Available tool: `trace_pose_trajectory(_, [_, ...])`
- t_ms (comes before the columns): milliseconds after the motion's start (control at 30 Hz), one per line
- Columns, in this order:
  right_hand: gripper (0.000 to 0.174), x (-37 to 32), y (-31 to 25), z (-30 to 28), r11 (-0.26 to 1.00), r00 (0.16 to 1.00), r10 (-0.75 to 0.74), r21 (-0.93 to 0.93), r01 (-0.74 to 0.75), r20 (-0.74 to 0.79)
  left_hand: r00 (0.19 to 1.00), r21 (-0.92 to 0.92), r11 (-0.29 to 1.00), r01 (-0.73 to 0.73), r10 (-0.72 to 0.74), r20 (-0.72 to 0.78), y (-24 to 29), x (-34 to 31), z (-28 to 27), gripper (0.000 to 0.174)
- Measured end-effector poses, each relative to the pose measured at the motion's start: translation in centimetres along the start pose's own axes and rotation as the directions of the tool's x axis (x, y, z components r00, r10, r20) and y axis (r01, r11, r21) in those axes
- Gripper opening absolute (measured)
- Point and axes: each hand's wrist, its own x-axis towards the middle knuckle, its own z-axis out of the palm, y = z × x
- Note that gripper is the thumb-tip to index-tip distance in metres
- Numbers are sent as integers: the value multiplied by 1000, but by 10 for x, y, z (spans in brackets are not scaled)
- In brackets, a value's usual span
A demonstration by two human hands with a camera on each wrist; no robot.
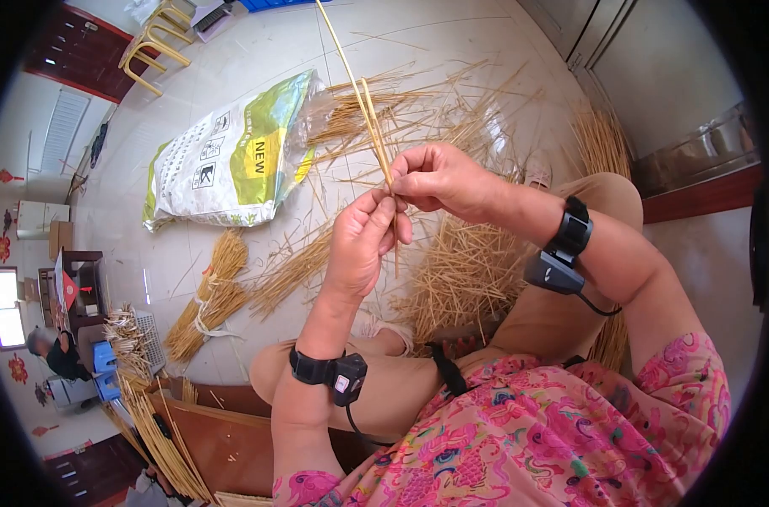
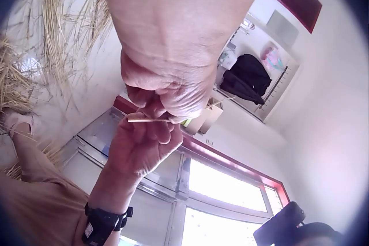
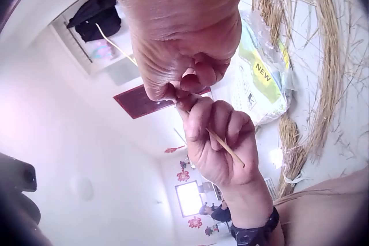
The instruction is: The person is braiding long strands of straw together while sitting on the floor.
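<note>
Several thin straw stalks (image 1: pixel 370 122) rise from between the two hands in the head view, one much longer than the rest. My left hand (image 1: pixel 364 241) pinches their lower part between thumb and fingers, and a short end sticks out below it. Touching it from above, my right hand (image 1: pixel 442 182) pinches the stalks with curled fingers. In the right wrist view a stalk end (image 3: pixel 228 148) crosses the left palm. A pale piece of stalk (image 2: pixel 147 120) shows between the hands in the left wrist view. The exact contact of the fingertips is hidden.
Loose straw (image 1: pixel 465 270) is heaped on the floor by the feet. A white and green sack (image 1: pixel 224 156) lies beyond the hands, with a tied straw bundle (image 1: pixel 207 296) nearer. A gold stool (image 1: pixel 155 46) stands far off; a person (image 1: pixel 63 355) is at far left.
</note>
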Motion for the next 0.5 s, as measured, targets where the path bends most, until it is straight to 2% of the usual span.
trace_pose_trajectory(100, [10,0,-2,1,1000,1000,-4,10,4,-5,999,3,1000,-30,30,-26,1,0,4,16])
trace_pose_trajectory(200, [11,0,-1,2,998,997,-30,-49,27,-65,988,276,959,-60,96,-121,-2,3,2,12])
trace_pose_trajectory(300, [12,-1,-2,2,998,996,-31,-54,27,-78,978,342,933,-111,165,-131,-2,3,4,11])
trace_pose_trajectory(500, [7,-1,2,4,992,992,-67,-116,55,-107,979,365,922,-126,175,-104,-6,2,6,12])
